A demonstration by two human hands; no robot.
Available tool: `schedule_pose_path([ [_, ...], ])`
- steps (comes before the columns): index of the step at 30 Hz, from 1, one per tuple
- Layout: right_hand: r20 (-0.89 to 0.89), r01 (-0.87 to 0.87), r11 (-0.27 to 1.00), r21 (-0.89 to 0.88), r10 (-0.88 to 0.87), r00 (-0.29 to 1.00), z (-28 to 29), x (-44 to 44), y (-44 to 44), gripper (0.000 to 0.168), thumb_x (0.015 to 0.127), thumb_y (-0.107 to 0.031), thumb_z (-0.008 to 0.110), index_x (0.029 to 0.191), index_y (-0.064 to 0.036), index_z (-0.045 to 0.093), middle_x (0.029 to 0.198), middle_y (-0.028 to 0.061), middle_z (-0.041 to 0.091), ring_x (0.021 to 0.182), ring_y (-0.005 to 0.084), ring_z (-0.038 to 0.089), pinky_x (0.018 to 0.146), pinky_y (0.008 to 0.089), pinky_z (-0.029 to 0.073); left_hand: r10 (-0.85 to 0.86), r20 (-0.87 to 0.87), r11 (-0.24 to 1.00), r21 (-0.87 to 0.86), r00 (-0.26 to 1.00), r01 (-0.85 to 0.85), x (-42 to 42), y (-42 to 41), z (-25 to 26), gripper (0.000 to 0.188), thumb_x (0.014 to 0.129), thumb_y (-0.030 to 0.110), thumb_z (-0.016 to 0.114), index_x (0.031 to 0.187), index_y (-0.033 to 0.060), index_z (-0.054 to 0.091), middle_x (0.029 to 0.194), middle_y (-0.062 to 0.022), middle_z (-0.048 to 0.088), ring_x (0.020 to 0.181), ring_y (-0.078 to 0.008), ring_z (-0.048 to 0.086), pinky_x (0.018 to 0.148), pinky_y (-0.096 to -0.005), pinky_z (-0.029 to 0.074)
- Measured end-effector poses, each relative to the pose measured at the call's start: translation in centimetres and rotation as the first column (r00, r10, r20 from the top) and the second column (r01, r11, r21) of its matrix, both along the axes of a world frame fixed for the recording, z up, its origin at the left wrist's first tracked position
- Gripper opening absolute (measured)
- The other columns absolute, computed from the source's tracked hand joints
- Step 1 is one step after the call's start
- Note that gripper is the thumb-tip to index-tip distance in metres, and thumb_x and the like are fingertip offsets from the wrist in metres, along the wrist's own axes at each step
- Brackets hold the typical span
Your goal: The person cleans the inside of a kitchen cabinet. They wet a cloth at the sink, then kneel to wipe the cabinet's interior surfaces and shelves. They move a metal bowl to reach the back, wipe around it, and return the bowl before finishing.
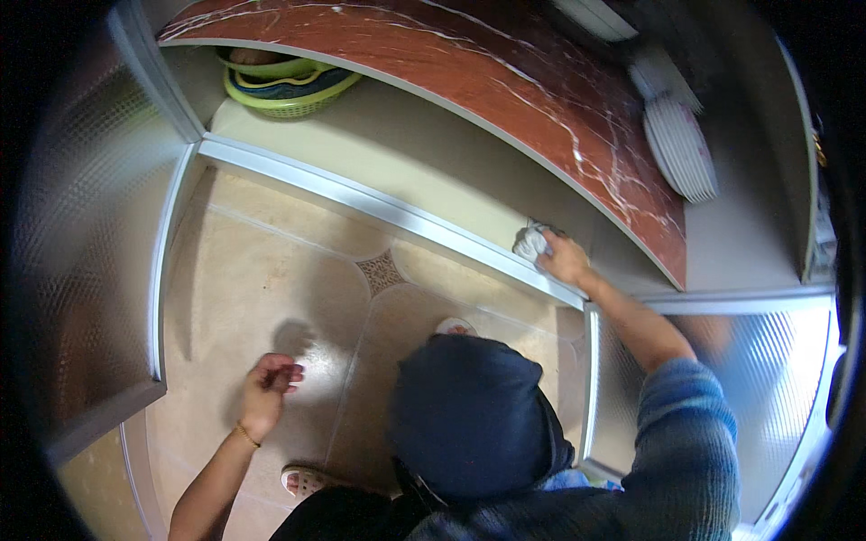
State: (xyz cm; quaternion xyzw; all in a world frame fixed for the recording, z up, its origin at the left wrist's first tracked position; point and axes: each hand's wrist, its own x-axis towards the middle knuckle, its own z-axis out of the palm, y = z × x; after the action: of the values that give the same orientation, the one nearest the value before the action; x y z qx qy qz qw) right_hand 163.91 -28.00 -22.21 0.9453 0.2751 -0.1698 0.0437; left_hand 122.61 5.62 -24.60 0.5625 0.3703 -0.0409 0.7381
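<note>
My right hand [567, 258] reaches into a low cabinet and grips a crumpled white and grey cloth [530, 245]. The cloth rests on the pale cabinet floor [379, 159], close to its metal front rail [379, 207] and toward the right end. Low on the left, my left hand [267, 392] hangs in the air above the tiled floor [284, 284], wearing a bracelet at the wrist. Its fingers are loosely curled with gaps between them, and nothing shows in it.
Nested green and yellow plastic baskets [291, 95] stand at the cabinet's far left. Above runs a red marble-patterned shelf [433, 64], with stacked white plates [676, 149] at its right. Ribbed-glass doors stand swung out on the left [101, 223] and right [710, 392]. My dark-clothed knee [467, 412] blocks the lower middle.
</note>
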Motion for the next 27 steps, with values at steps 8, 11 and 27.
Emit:
schedule_pose_path([
  [8, -0.735, -0.501, 0.835, -0.229, 0.189, 0.651, 2.3, -0.9, -8.6, 0.039, 0.064, -0.037, 0.053, 0.087, -0.007, 0.062, 0.091, 0.0154, 0.06, 0.081, 0.0297, 0.056, 0.073, 0.04, 0.043, 0.319, -0.01, 0.938, 0.149, 0.948, -0.314, -9.2, 5.9, 8.7, 0.018, 0.086, 0.009, 0.043, 0.103, 0.0075, 0.049, 0.098, -0.0082, 0.059, 0.09, -0.0167, 0.056, 0.072, -0.0295, 0.048],
  [11, -0.64, 0.387, 0.883, 0.264, -0.14, 0.756, 6.8, -6.3, -4.8, 0.029, 0.052, -0.001, 0.054, 0.081, -0.001, 0.055, 0.067, 0.0042, 0.053, 0.066, 0.0136, 0.052, 0.06, 0.0261, 0.043, 0.422, -0.003, 0.89, 0.193, 0.907, -0.413, -11.5, 6.7, 12.1, 0.022, 0.086, 0.017, 0.046, 0.105, 0.0064, 0.05, 0.1, -0.0103, 0.058, 0.092, -0.021, 0.057, 0.076, -0.0337, 0.048],
  [27, -0.809, 0.717, 0.401, 0.571, 0.423, 0.408, 2.1, -14.0, 47.7, 0.04, 0.081, -0.005, 0.042, 0.121, -0.009, 0.04, 0.102, 0.01, 0.053, 0.086, 0.0171, 0.054, 0.072, 0.0309, 0.047, 0.357, 0.906, 0.194, 0.165, 0.226, -0.967, -9.5, 13.7, 30.2, 0.049, 0.09, 0.033, 0.038, 0.128, 0.0026, 0.034, 0.127, -0.0069, 0.04, 0.12, -0.0175, 0.031, 0.1, -0.0332, 0.021],
])
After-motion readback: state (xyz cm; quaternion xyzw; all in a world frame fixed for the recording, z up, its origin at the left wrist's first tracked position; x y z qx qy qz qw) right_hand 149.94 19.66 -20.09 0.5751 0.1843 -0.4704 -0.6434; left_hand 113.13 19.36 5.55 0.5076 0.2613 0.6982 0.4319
